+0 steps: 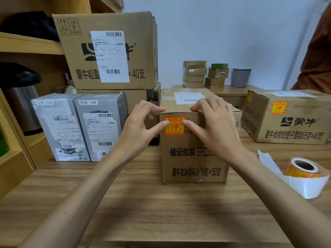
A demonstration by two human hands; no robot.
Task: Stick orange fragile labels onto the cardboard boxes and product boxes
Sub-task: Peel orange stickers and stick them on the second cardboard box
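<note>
Orange label (174, 126) on the cardboard box (193, 158) front, dead between my thumbs; left hand (141, 122), right hand (216, 126), fingers apart, pressing.

On my feed, a wooden table (143, 203) fills the lower half, its grain running left to right. A wooden shelf (26, 45) stands at the left edge. On its upper board I see something black (30, 25), soft-looking, too dark to identify. Below it is a steel flask (21, 104) with a black top. Behind the table I see a pale wall (215, 33), and against it a low wooden ledge (232, 91) with a grey cup (240, 77) on it. Brown cloth (317, 59) cuts into the right edge.
</note>
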